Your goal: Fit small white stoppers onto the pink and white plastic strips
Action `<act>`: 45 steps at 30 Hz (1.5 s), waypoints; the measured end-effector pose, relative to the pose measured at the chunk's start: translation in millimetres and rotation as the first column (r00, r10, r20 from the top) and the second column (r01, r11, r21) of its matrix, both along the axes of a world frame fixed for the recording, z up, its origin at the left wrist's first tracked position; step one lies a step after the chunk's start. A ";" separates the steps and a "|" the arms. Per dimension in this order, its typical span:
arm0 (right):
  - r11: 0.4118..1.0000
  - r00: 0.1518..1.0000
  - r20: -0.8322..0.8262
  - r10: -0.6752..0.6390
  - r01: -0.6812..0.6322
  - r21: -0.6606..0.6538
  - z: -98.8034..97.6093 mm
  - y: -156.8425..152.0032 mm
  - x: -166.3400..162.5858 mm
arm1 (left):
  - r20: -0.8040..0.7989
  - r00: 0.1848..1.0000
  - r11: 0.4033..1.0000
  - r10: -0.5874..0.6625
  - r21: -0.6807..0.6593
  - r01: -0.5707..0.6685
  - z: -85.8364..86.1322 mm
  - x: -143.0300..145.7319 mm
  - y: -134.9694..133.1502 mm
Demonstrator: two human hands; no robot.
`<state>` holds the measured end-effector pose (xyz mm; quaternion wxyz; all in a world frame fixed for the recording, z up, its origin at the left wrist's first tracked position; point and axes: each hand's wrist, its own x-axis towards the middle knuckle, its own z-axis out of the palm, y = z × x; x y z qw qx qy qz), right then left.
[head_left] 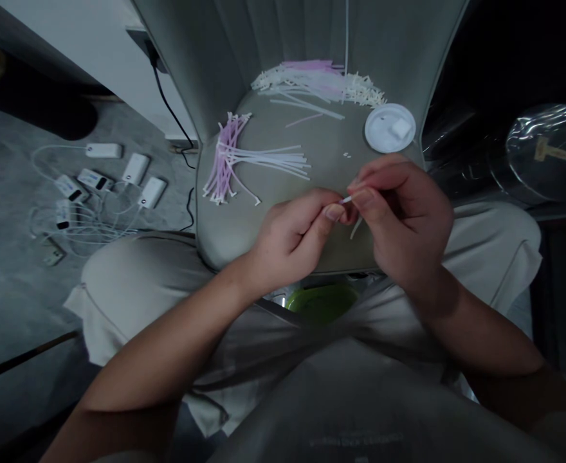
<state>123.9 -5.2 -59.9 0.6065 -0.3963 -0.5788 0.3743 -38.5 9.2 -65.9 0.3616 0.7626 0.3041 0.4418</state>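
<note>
Above the front of the seat, my left hand (pixel 302 235) is closed around a thin purple strip, most of it hidden by the fingers. My right hand (pixel 399 215) pinches the white tip (pixel 346 200) where it shows between both hands. A white strip end (pixel 356 227) pokes out below the right fingers. To the left lies a bundle of purple strips (pixel 225 161) with white ends, and white strips (pixel 273 159) fan out to its right. A white dish (pixel 390 128) with a small white block (pixel 401 128) stands just beyond my right hand.
Against the grey chair's (pixel 264 238) backrest lies a pile of white and purple strips (pixel 312 80). Small white bits (pixel 346 155) lie near the dish. On the floor at left are several white devices (pixel 103 150) with tangled cables. A green container (pixel 321 302) is below the seat.
</note>
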 end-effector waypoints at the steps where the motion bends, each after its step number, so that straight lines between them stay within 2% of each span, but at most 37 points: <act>1: 1.000 1.000 0.010 -0.010 0.010 -0.005 0.1 -0.3 -0.2 | -0.006 1.000 1.000 0.001 -0.003 -0.001 0.0 0.0 -0.1; 4: 0.999 0.998 0.026 -0.054 0.054 0.005 -1.6 0.2 -2.7 | -0.013 1.000 1.000 0.006 -0.004 -0.006 0.4 0.2 -0.2; 8: 0.992 0.995 0.022 -0.098 0.096 0.081 -3.9 1.2 -5.6 | -0.026 1.000 1.000 0.005 0.001 -0.005 0.5 0.0 0.2; 15: 0.997 0.994 0.100 -0.053 0.048 0.052 0.0 -1.3 -1.2 | -0.033 0.999 1.000 0.014 0.019 -0.013 -1.3 -0.8 0.7; 33: 0.991 0.995 0.059 -0.080 0.073 0.109 -8.3 -1.0 -2.3 | -0.058 0.998 0.999 0.030 0.017 -0.029 -1.0 0.4 0.3; 36: 0.987 0.992 0.043 -0.117 0.111 0.117 -7.0 -0.2 -5.9 | -0.051 0.998 0.999 0.031 0.015 -0.030 -1.6 0.3 0.2; 42: 0.982 0.992 0.083 -0.091 0.076 0.171 -9.8 5.1 -4.0 | -0.029 0.999 0.999 0.032 -0.004 -0.032 -0.8 0.7 -1.0; 45: 0.965 0.989 0.115 -0.098 0.067 0.252 -12.5 8.1 -1.0 | -0.004 1.000 1.000 0.027 -0.013 -0.027 -0.4 1.2 -0.7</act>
